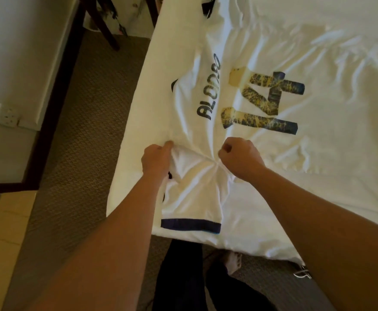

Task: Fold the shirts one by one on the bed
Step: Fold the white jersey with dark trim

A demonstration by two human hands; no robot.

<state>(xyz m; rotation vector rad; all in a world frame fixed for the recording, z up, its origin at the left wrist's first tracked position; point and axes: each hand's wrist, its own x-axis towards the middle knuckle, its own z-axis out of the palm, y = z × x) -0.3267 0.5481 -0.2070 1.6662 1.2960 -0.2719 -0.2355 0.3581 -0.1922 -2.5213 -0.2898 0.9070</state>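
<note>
**White jersey pinched at the sleeve on the bed**

A white football shirt with worn dark lettering and the number 14 [239, 104] lies back-up across the centre of the frame on the bed's creased white sheet [318, 41]. The left hand [156, 159] grips fabric at the shoulder seam; the right hand [239, 157] is curled, pinching bunched cloth beside it. The navy-banded sleeve [190, 209] points to the lower edge. Brown patterned carpet [82, 108] fills the left, with dark wooden chair legs [107, 30] at upper left.

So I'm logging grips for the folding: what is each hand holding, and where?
Both hold the white shirt at its near sleeve: left hand grips the shoulder-side fabric, right hand pinches gathered cloth.
</note>
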